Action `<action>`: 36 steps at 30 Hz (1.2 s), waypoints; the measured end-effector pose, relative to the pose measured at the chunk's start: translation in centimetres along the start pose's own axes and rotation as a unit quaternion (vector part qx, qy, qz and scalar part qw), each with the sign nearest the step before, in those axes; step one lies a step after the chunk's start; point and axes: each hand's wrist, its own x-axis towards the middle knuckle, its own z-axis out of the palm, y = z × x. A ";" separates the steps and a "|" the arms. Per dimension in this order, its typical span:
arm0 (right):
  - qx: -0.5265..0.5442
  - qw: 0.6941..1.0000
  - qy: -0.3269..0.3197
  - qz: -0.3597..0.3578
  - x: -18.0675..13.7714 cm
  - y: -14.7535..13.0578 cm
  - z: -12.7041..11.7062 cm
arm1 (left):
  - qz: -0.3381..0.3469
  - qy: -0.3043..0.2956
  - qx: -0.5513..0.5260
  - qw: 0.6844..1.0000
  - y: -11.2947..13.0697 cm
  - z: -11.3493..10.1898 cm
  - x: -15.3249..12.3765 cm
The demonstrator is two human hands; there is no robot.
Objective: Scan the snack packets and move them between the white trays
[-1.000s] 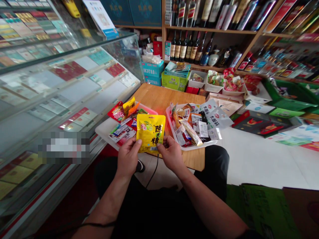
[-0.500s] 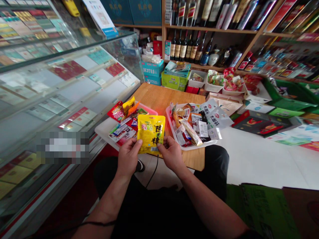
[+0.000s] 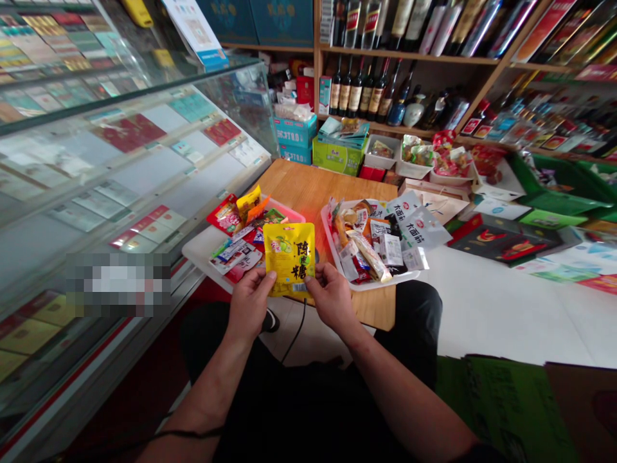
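Note:
Between my two hands I hold up a yellow candy packet with dark lettering and a picture of green fruit. My left hand pinches its lower left corner, thumb in front. At the lower right corner, my right hand is closed on the same packet. Behind it to the left, a tray carries several colourful snack packets. To the right stands a white tray filled with wrapped snacks, among them a grey-white packet hanging over its edge.
Both trays rest on a wooden table. A glass display counter runs along the left. Bottles line the shelves at the back, with snack bins below them. Green boxes lie at the lower right.
The yellow packet has shifted very slightly left and turned a little more upright. Both hands keep their grip on it.

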 end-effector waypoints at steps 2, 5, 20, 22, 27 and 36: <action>-0.007 1.000 0.004 -0.005 0.1 0.0 -0.1 | -0.003 -0.005 0.008 1.000 -0.1 -0.1 0.0; -0.004 1.000 0.007 -0.016 0.1 0.0 -0.1 | -0.006 -0.020 0.011 1.000 -0.2 -0.2 0.0; -0.123 0.989 -0.028 -0.071 4.0 -1.1 -1.5 | 0.105 -0.061 0.193 0.974 2.5 -1.7 3.3; -0.156 0.983 -0.030 -0.092 5.2 -2.5 -1.9 | 0.121 -0.068 0.232 0.963 4.0 -1.7 4.1; -0.214 0.965 -0.033 -0.147 8.4 -6.0 -2.7 | 0.164 -0.081 0.271 0.945 7.6 -1.2 6.3; -0.255 0.947 -0.044 -0.190 13.6 -5.8 -3.0 | 0.232 -0.047 0.370 0.898 8.5 -0.2 9.9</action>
